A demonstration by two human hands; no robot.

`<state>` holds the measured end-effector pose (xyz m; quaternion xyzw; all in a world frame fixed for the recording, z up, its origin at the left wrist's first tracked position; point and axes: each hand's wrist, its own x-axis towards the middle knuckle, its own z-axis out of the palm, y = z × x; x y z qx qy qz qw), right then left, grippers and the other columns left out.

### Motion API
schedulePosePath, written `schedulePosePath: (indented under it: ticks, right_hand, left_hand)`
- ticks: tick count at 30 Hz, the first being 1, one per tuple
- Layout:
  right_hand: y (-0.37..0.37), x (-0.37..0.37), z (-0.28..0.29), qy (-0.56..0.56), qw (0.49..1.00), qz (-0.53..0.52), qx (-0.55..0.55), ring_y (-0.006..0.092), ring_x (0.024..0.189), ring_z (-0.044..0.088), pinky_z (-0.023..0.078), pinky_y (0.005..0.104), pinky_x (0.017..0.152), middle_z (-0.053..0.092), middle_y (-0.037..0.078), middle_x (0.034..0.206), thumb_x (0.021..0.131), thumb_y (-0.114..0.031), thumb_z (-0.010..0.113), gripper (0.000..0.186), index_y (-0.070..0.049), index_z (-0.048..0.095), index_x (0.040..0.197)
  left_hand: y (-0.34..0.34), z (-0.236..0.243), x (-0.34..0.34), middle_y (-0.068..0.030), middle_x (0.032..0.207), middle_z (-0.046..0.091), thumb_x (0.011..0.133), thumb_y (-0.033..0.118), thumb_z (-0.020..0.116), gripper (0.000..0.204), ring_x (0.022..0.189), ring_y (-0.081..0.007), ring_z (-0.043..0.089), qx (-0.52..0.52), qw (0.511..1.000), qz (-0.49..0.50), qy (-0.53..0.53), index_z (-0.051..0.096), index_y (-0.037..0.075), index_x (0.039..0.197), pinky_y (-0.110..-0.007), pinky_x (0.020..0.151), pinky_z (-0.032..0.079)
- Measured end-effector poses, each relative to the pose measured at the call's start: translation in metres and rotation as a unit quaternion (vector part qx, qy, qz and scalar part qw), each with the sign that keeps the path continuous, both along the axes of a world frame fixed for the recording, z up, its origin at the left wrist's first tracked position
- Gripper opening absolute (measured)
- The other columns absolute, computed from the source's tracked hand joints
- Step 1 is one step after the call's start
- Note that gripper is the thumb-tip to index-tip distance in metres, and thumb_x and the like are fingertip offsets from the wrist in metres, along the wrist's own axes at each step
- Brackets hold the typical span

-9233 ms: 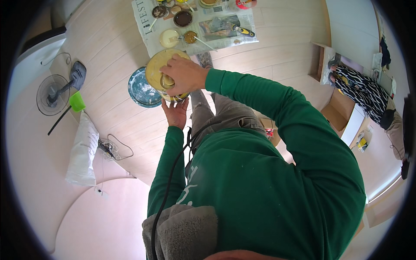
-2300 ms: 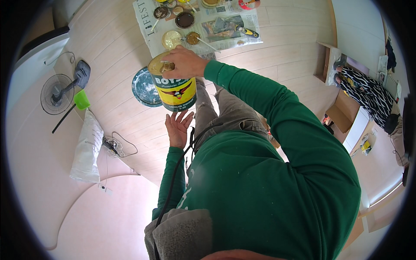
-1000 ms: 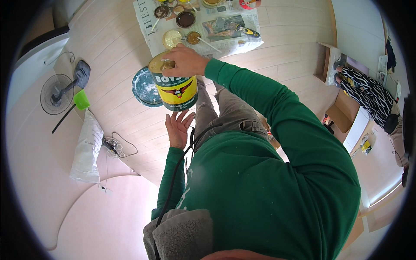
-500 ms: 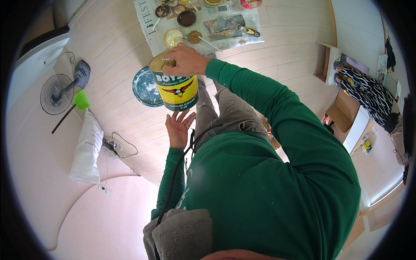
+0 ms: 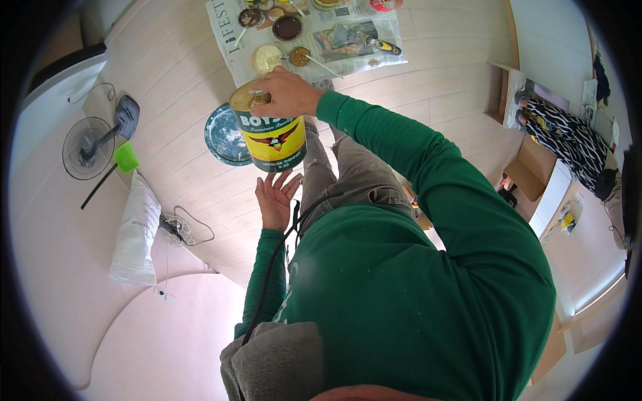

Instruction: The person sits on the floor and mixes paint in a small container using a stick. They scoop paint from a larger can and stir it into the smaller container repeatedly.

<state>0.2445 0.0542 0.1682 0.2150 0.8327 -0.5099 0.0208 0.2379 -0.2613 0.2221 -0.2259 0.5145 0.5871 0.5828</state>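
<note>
A large green and yellow thinner can (image 5: 274, 146) is tilted in front of my legs. My right hand (image 5: 284, 93) grips its top by the rim, with part of the fingers hidden behind the hand. Just under the can's base is my left hand (image 5: 274, 200), palm up and fingers apart. Whether its fingertips touch the can I cannot tell. Partly hidden behind the can lies a round dark-teal container (image 5: 226, 137) smeared with white.
Newspaper (image 5: 368, 63) on the floor holds several open tins, among them a dark brown one (image 5: 287, 28), and a yellow-black scraper (image 5: 384, 46). To the left are a fan (image 5: 88, 148), a green dustpan (image 5: 126, 156) and a white sack (image 5: 134, 234). A person in patterned trousers (image 5: 565, 140) is at right.
Both hands and the can stay nearly still. The surroundings shift very slightly in the picture.
</note>
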Motion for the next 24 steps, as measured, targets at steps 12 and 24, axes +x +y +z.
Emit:
schedulePosePath:
  ticks: [12,24]
  right_hand:
    - [-0.0023,0.0001,-0.0005,0.001,1.0,-0.002,0.005,0.0457,0.126,0.063,0.049,0.0518,0.114,0.076,0.025,0.128,0.089,-0.06,0.073,0.072,-0.007,0.077,0.137]
    - [-0.0018,0.0003,0.0042,0.0,1.0,-0.003,0.004,0.0451,0.123,0.064,0.051,0.0518,0.112,0.077,0.023,0.126,0.089,-0.059,0.073,0.071,-0.008,0.078,0.137]
  left_hand:
    - [0.0003,0.002,0.0001,-0.0324,0.152,0.056,0.112,0.07,0.044,0.087,0.139,-0.0484,0.063,-0.003,1.0,-0.003,0.002,0.036,-0.002,0.16,-0.05,0.121,0.052]
    - [-0.0002,0.0033,0.0004,-0.0326,0.153,0.056,0.112,0.071,0.044,0.088,0.14,-0.0491,0.062,-0.002,1.0,-0.006,0.005,0.034,-0.002,0.161,-0.05,0.122,0.051]
